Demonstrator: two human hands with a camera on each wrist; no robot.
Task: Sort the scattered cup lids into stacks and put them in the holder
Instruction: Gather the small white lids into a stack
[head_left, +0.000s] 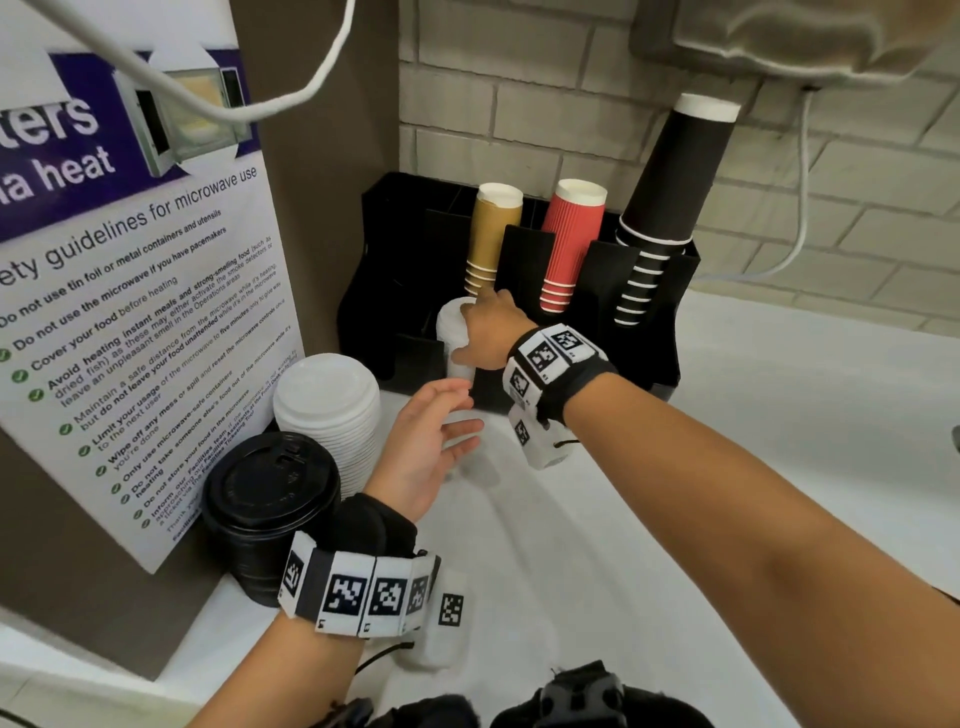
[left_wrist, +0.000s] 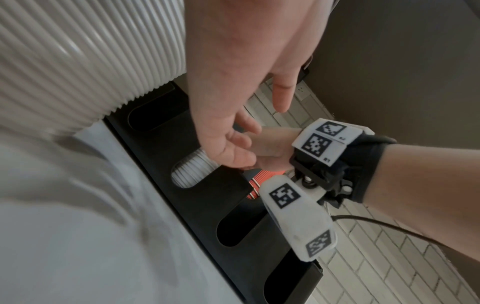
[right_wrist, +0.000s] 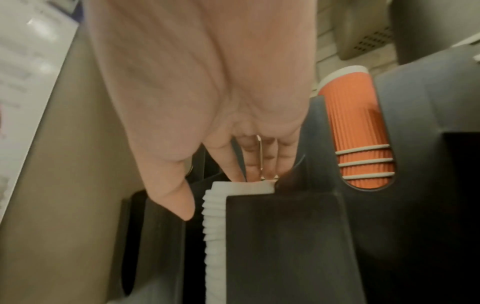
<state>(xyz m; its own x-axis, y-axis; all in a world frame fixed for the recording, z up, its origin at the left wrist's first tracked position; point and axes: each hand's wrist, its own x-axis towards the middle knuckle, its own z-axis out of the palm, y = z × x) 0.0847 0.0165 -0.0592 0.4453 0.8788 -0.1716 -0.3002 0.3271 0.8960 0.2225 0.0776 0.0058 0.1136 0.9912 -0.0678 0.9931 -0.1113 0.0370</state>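
A black holder (head_left: 649, 322) stands at the back of the white counter. A small white lid stack (head_left: 451, 327) (left_wrist: 193, 170) (right_wrist: 214, 226) sits in one of its front slots. My right hand (head_left: 485, 332) lies over that stack; in the right wrist view its straight fingers (right_wrist: 252, 164) touch the stack's top and the thumb hangs beside it, apart. My left hand (head_left: 441, 431) (left_wrist: 233, 144) hovers open and empty just in front of the holder. A tall stack of large white lids (head_left: 327, 410) (left_wrist: 78, 61) and a stack of black lids (head_left: 270, 499) stand on the counter at the left.
Upside-down cup stacks fill the holder's back slots: gold (head_left: 493, 234), red (head_left: 571, 244) and tall black (head_left: 665, 197). A microwave safety poster (head_left: 130, 312) covers the panel at the left. A brick wall lies behind. The white counter (head_left: 753, 467) stretches to the right.
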